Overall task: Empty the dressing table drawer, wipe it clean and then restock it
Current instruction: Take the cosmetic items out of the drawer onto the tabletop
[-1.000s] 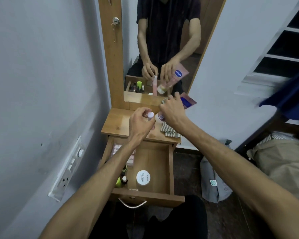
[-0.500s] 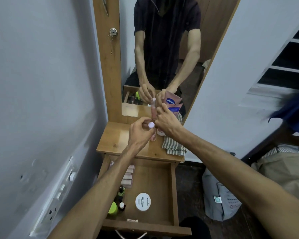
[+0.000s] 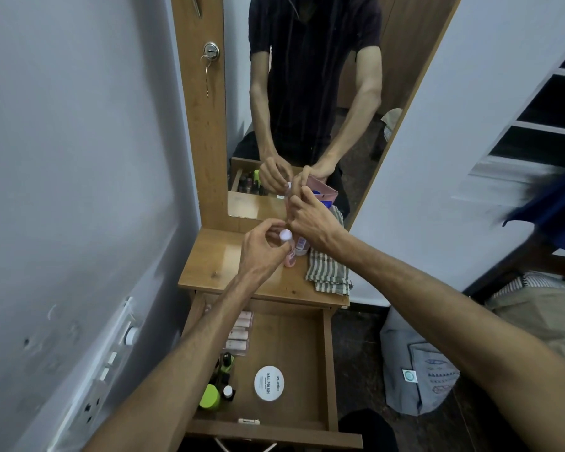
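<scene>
Wall switchboard (image 3: 105, 370), perhaps a bag (image 3: 415, 376)

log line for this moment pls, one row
stage: emptying | left hand: grips pink bottle on tabletop | right hand: on tube | drawer: open, unemptied | cloth: unused

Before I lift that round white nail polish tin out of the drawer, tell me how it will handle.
The nail polish tin looks flat and low, so it probably won't tip. Its smooth lid may be slippery. On edge, its round shape would likely roll across the drawer.
</scene>
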Demonstrator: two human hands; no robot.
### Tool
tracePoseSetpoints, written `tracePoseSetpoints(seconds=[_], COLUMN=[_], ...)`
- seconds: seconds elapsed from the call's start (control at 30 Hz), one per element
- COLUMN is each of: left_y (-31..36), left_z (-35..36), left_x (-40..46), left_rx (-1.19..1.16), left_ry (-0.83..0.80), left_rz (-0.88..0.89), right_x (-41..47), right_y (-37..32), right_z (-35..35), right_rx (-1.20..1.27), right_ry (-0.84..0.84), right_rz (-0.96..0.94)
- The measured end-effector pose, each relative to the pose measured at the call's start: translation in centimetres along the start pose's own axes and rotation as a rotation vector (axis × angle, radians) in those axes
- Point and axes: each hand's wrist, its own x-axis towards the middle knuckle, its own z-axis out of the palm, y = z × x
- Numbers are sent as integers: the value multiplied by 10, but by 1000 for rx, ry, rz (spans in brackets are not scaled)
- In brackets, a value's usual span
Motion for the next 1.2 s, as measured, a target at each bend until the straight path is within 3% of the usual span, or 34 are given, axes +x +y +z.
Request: tracePoseSetpoints(seconds=[0.4, 1.2], left_y=[13, 27], left_z=[11, 20], left_x=[-8, -18], left_rx=[-19, 110], left_ry=[-1, -72], left_rz=[22, 105], right_x=[-20, -90], right_y=[18, 15], right_z=[-11, -36], right_rx=[195, 675], right_ry=[219, 324], right_rz=[-13, 241])
